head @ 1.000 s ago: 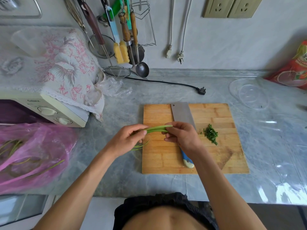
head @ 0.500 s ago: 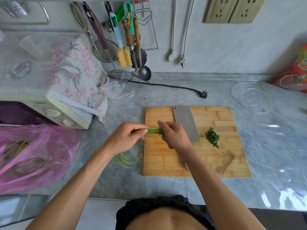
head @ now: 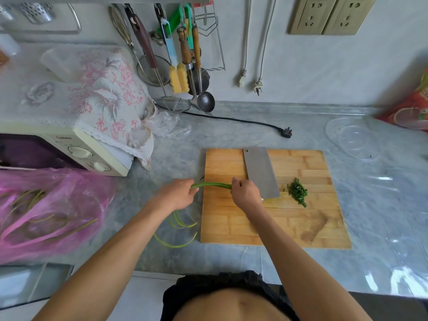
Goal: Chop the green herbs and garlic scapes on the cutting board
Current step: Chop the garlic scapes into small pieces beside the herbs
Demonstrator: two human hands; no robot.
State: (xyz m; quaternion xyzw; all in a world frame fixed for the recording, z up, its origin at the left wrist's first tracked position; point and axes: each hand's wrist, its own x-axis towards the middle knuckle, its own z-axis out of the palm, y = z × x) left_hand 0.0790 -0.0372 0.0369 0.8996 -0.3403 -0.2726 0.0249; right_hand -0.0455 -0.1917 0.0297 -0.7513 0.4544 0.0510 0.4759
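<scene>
Grey marble counter (head: 176,158), one wooden board (head: 266,225) on it. One cleaver (head: 260,172) lies flat on the board, untouched. One bundle of scapes (head: 212,185) spans the board's left edge; stalk count not resolvable. My left hand (head: 177,193) pinches its left end, fingers curled; my right hand (head: 245,193) grips its right end, fingers closed round it. Curled tails (head: 178,224) lie on the counter. One pile of chopped herbs (head: 298,192) right of the cleaver.

Pink plastic bag (head: 46,212) lay left on the grey counter (head: 382,205), cream microwave (head: 76,149) under floral cloth (head: 108,98), utensils (head: 183,54) hung above, clear bowl (head: 354,140) far right.
</scene>
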